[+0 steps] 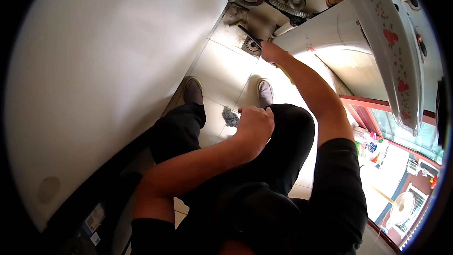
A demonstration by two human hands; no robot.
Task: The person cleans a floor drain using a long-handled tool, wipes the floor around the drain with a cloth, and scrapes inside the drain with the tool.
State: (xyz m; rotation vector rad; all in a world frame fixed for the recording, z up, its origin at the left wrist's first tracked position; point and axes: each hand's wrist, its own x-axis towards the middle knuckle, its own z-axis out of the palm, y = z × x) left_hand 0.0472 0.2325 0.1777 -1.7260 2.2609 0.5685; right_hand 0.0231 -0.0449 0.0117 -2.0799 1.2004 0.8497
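Right hand holds a thin dark tool by the floor drain

A big smooth white panel [118,56] stands like a wall on the left. On the other side, a white shiny basin with red printed flowers [389,38] hangs out over the floor, and a smooth white curved panel [335,30] stands beneath it. These 2 sides leave a narrow gap at the far end. In the gap are a pale bendy ribbed hose [283,8] and a short white plastic pipe [284,29]. The pale square floor tiles [219,73] look dirty and brown in that corner. A round metal floor drain [252,45] sits there too.

2 grey shoes [265,93] are on the tiles, and the knees in black trousers [290,123] are bent. Near the window with a red-brown frame [373,115] are some bright bottles [372,146] and a round white fan [402,208].

The right arm reaches far out, past the knee. The right hand [272,53] is closed around the thin dark tool with a long handle [249,35]. The tool slants up and left, just beside the drain, and its far end is near the dirty tiles. A yellow strip [286,74] shows under the wrist; I cannot tell if it is part of the tool.

The left arm is bent across the body. The left hand [255,130] is partly curled above the right leg, its back to us. A fuzzy dark grey clump [230,117] shows just beside its fingers. I cannot tell if the hand has hold of it.
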